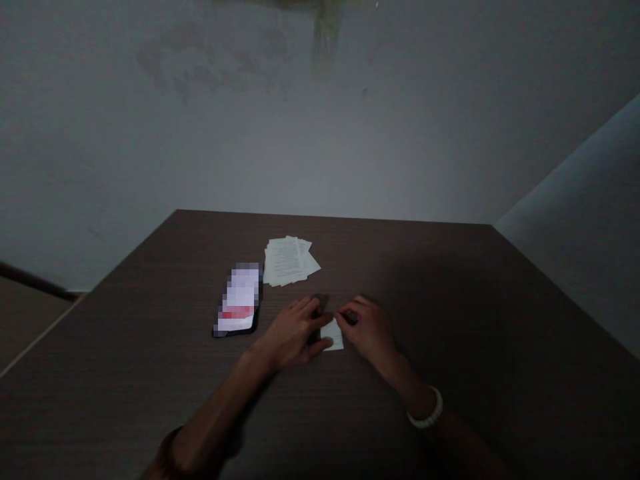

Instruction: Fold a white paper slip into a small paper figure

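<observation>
A small white slip of paper (335, 341) with faint print lies on the table between my two hands. My left hand (294, 335) rests at its left side, thumb and index finger stretched apart and touching the slip. At the upper right of the paper, my right hand (369, 331) is closed in a pinch on its edge. The fingertips partly cover the slip's top. Beyond my left hand lies a loose, fanned pile of printed paper sheets (286, 261).
A phone (240, 297) with a lit, blurred screen lies left of the pile. The dark wood-grain table (450, 300) meets a stained grey wall (320, 147) at its far edge. A pale bracelet (431, 415) circles my right wrist.
</observation>
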Demonstrator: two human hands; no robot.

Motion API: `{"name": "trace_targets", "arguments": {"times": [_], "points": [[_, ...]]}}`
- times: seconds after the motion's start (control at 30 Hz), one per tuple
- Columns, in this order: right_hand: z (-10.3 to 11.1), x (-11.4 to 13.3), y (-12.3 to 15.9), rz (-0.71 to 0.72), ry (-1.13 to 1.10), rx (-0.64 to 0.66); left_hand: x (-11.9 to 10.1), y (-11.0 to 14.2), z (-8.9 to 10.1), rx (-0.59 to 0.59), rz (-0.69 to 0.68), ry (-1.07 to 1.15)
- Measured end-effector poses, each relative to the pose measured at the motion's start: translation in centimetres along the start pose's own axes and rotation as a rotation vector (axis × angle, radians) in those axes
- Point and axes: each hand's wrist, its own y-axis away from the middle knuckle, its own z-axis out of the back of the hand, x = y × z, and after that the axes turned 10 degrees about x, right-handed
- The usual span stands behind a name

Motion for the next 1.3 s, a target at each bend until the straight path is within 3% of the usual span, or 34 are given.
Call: {"name": "trace_targets", "arguments": {"times": [0.5,1.03,1.3], "points": [[-0.3,0.0,0.0,-0.001,-0.013,-0.028,0.3,0.3,1.5,0.022,0.042,-0.014],[-0.8,1.4,-0.5,-0.048,0.100,-0.068,0.7,0.1,0.9,0.002,0.057,0.008],[-0.3,0.7,-0.2,-0.033,0.061,-0.063,0.5,0.1,1.1,-0.004,0.072,0.022]]}}
